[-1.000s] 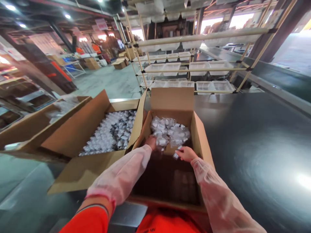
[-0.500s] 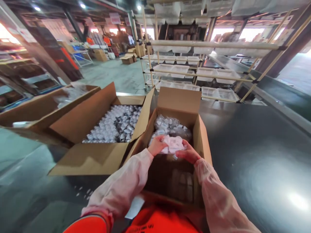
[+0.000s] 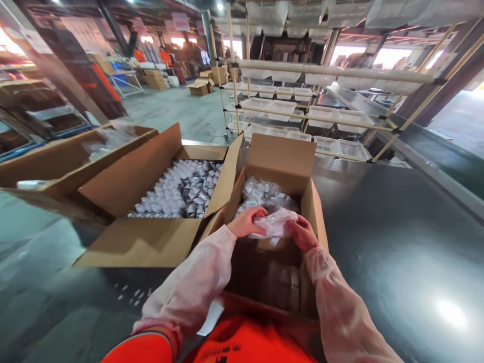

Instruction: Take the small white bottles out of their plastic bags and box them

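Observation:
Between my hands is a clear plastic bag (image 3: pixel 277 223) with whitish contents that I cannot make out. My left hand (image 3: pixel 247 222) grips its left end, thumb and fingers around the plastic. At the other end, my right hand (image 3: pixel 303 234) pinches the bag's right side. Both hands are above an open cardboard box (image 3: pixel 315 212) in front of me. Inside this box, at the far end, lie several clear bags of white items (image 3: pixel 262 193). A wrapped clear package (image 3: pixel 283 285) rests in the shaded near part.
To the left, a wide open carton (image 3: pixel 139 242) holds many small white-capped pieces (image 3: pixel 181 191). Another carton (image 3: pixel 71 161) with plastic film stands beyond it. A dark tabletop (image 3: pixel 378 227) stretches right. A pipe rack (image 3: pixel 340 73) with clear bins stands ahead.
The bag has turned and been drawn out longer between my hands. My right hand has moved slightly right and up, and its grip has shifted to the bag's end.

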`<state>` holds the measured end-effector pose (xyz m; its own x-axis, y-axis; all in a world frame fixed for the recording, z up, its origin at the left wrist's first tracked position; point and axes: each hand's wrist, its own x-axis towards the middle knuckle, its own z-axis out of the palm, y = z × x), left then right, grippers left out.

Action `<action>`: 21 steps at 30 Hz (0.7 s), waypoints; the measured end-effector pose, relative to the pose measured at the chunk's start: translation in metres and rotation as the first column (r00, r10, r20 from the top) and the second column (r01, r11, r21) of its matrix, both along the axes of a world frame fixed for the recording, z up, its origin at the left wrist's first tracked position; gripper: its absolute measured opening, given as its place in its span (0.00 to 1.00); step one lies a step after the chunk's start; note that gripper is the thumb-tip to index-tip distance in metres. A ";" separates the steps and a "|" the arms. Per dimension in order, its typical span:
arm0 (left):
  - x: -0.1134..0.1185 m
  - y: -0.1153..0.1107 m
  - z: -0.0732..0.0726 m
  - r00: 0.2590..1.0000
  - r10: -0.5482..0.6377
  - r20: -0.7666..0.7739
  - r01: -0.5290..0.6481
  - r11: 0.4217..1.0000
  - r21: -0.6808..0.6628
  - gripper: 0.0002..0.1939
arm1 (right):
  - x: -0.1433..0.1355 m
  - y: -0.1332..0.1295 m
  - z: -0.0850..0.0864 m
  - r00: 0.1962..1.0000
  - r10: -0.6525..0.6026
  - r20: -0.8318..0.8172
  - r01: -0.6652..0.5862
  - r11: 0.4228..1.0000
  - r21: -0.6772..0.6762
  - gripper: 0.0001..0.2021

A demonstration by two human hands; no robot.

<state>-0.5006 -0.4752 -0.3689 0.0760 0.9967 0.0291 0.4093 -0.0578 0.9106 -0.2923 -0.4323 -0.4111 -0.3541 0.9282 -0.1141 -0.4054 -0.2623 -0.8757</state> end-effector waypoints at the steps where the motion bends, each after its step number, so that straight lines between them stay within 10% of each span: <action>1: -0.002 0.000 -0.001 0.996 -0.029 -0.079 0.027 0.999 -0.024 0.23 | 0.001 0.001 0.000 1.000 -0.019 -0.023 0.019 1.000 -0.003 0.19; 5: -0.011 0.000 -0.004 0.968 0.022 -0.251 -0.037 0.998 -0.055 0.06 | 0.005 0.004 0.001 0.997 -0.049 -0.066 0.048 0.999 -0.011 0.19; 12: -0.016 0.004 0.001 0.871 0.209 0.445 -0.178 0.978 -0.111 0.18 | 0.001 0.006 0.002 0.995 -0.016 -0.100 0.013 0.999 -0.039 0.20; 21: 0.011 0.009 -0.013 0.724 0.277 0.632 -0.198 0.961 -0.194 0.14 | 0.004 0.011 -0.009 0.997 -0.026 -0.077 0.021 0.998 -0.057 0.21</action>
<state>-0.4897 -0.4660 -0.3819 -0.1612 0.9792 -0.1236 -0.2944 0.0719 0.9530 -0.2885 -0.4217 -0.4202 -0.3422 0.9294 -0.1386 -0.4786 -0.2993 -0.8254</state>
